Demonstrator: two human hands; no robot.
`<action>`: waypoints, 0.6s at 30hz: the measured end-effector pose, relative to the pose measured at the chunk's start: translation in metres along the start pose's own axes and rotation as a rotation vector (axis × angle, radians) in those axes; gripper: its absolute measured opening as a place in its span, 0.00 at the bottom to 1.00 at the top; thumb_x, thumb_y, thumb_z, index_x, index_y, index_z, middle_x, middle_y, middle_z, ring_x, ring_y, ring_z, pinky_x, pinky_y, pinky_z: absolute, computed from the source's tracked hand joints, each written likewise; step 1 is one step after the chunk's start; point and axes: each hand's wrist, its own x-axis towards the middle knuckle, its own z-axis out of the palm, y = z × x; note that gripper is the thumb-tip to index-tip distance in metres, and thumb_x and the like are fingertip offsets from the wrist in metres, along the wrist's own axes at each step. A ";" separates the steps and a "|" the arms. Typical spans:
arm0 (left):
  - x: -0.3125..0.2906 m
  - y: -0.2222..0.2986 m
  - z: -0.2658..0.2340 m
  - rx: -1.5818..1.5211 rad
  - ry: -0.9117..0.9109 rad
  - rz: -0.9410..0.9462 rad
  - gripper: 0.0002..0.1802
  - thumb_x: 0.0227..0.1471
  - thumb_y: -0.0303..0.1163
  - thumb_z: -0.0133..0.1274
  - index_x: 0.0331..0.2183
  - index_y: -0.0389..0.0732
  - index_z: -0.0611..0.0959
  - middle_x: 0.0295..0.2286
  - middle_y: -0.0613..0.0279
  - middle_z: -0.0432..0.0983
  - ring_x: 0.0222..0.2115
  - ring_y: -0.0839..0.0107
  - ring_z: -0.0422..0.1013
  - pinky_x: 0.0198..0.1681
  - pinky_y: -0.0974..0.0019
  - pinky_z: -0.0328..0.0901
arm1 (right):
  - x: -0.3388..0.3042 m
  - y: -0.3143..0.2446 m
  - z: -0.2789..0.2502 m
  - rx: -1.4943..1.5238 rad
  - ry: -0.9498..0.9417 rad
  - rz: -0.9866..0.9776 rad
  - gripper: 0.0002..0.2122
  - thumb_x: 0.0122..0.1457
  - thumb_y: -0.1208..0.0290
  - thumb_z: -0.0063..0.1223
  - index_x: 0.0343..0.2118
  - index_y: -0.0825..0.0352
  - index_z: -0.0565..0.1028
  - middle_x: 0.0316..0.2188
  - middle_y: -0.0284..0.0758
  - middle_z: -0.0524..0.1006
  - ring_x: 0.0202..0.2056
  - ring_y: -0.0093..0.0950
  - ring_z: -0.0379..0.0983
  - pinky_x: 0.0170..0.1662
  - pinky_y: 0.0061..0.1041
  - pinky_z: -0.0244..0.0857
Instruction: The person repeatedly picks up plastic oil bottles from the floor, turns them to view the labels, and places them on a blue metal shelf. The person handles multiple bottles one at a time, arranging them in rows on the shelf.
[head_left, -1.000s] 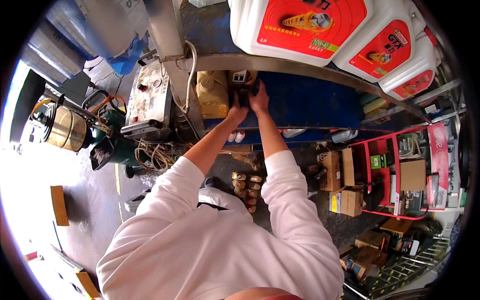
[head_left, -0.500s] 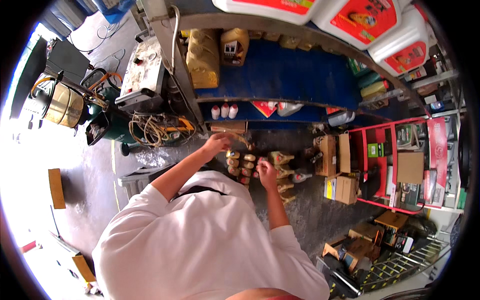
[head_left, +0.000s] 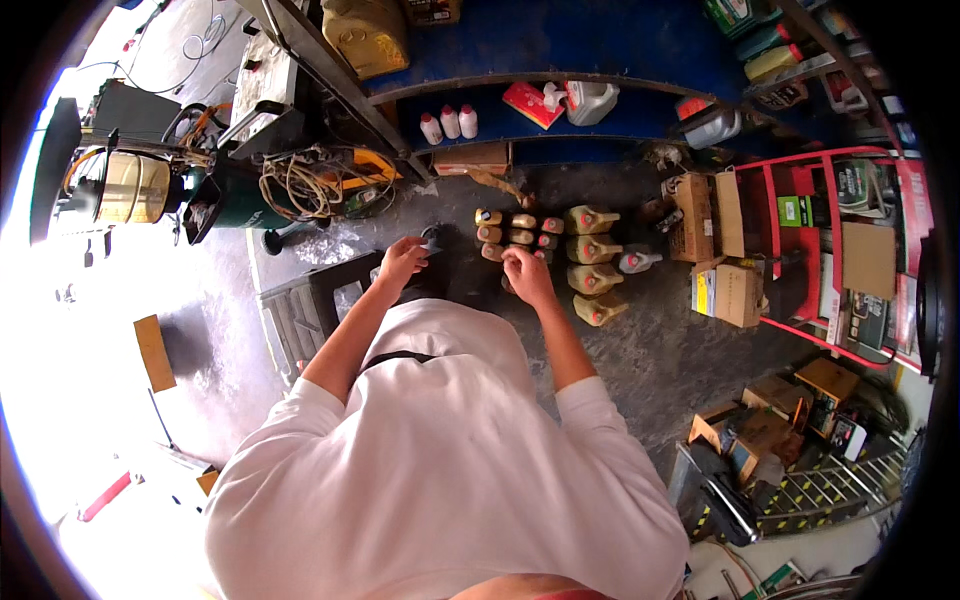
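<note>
My left hand [head_left: 403, 262] hovers over the floor by my left knee, fingers loosely stretched and holding nothing that shows. My right hand [head_left: 527, 273] has its fingers curled in at the near edge of a group of small bottles. Whatever it may grip is hidden. The group has gold-topped bottles [head_left: 521, 221] at its left and middle and red-capped bottles [head_left: 550, 225] at its right. Just right of them, several larger gold jugs [head_left: 594, 249] lie in a column, with a grey jug [head_left: 640, 262] beside them.
Ahead stands a blue shelf [head_left: 600, 50] with white bottles [head_left: 449, 122] on its lower level. Cardboard boxes [head_left: 691, 218] and a red rack [head_left: 785, 215] are on the right. A dark grey case [head_left: 295, 322] lies at my left. Coiled hose [head_left: 310, 185] sits beyond it.
My view has tipped down, showing more floor and less shelf. My left hand has drawn back from the bottles toward my knee. The right hand stays close to the bottles.
</note>
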 end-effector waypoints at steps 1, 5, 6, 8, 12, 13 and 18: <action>-0.007 -0.007 0.000 0.055 0.011 0.038 0.16 0.56 0.30 0.51 0.46 0.39 0.80 0.33 0.64 0.79 0.30 0.75 0.74 0.35 0.72 0.69 | 0.005 -0.002 0.008 0.132 0.002 -0.024 0.07 0.61 0.71 0.54 0.38 0.69 0.77 0.30 0.38 0.81 0.33 0.32 0.80 0.37 0.28 0.71; -0.027 -0.033 -0.006 0.288 0.002 0.164 0.15 0.54 0.28 0.53 0.44 0.36 0.81 0.31 0.61 0.80 0.30 0.74 0.74 0.35 0.70 0.70 | 0.011 -0.019 0.015 0.173 -0.005 -0.060 0.05 0.60 0.73 0.54 0.35 0.70 0.77 0.26 0.37 0.80 0.30 0.29 0.80 0.34 0.27 0.71; -0.030 -0.038 -0.007 0.284 -0.001 0.164 0.15 0.54 0.28 0.53 0.44 0.35 0.81 0.32 0.61 0.80 0.30 0.74 0.74 0.36 0.70 0.70 | 0.009 -0.020 0.018 0.178 0.013 -0.068 0.05 0.59 0.74 0.55 0.35 0.70 0.77 0.25 0.37 0.80 0.29 0.28 0.80 0.34 0.26 0.71; -0.030 -0.052 -0.012 0.264 -0.002 0.170 0.15 0.54 0.28 0.53 0.44 0.35 0.81 0.32 0.61 0.80 0.30 0.73 0.75 0.36 0.70 0.70 | -0.002 -0.017 0.022 0.185 0.029 -0.075 0.05 0.59 0.74 0.55 0.34 0.70 0.77 0.26 0.36 0.81 0.29 0.26 0.80 0.34 0.25 0.71; -0.037 -0.057 -0.011 0.321 -0.042 0.168 0.16 0.53 0.30 0.54 0.44 0.35 0.81 0.32 0.60 0.80 0.31 0.73 0.75 0.37 0.69 0.70 | -0.033 -0.003 0.021 0.204 0.029 0.001 0.06 0.58 0.73 0.55 0.36 0.69 0.78 0.27 0.37 0.81 0.30 0.29 0.80 0.35 0.27 0.73; -0.041 -0.054 -0.008 0.312 -0.046 0.168 0.16 0.52 0.31 0.55 0.44 0.35 0.82 0.31 0.60 0.80 0.30 0.73 0.75 0.37 0.69 0.70 | -0.044 0.004 0.021 0.171 0.034 0.033 0.06 0.58 0.73 0.56 0.37 0.69 0.78 0.27 0.38 0.81 0.30 0.30 0.81 0.35 0.27 0.73; -0.037 -0.073 -0.020 0.323 -0.087 0.204 0.15 0.54 0.30 0.54 0.44 0.36 0.81 0.32 0.63 0.80 0.31 0.75 0.74 0.36 0.70 0.69 | -0.090 0.009 0.021 0.087 0.085 0.143 0.06 0.58 0.72 0.56 0.36 0.68 0.79 0.27 0.39 0.82 0.30 0.30 0.81 0.35 0.28 0.73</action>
